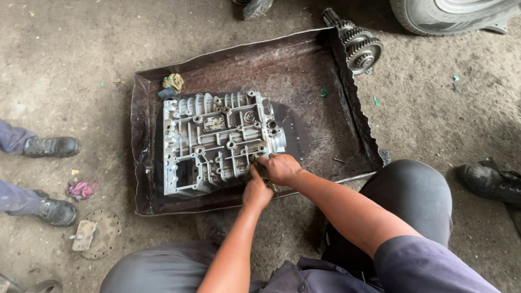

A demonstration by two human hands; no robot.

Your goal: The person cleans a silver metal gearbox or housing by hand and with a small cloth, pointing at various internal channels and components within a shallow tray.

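I see the cast aluminium valve body (217, 141) lying flat in the dark metal tray (325, 125) on the concrete floor, ribbed and channelled face up, toward the tray's 9 o'clock side. I judge it heavy, rigid and probably oily, so slippery on the flat faces; its thick outer edges and corners look like the safest places to take hold, not the thin ribs. Its long axis runs roughly from 9 to 3 o'clock, tilted slightly, with the big square opening at its 7 o'clock corner. My right hand (280, 169) is clenched at its 5 o'clock corner, pressing something small there; my left hand (256, 192) is closed just below, touching it, though what either grips I cannot tell. A gear cluster (358, 46) rests at the tray's 1 o'clock corner.
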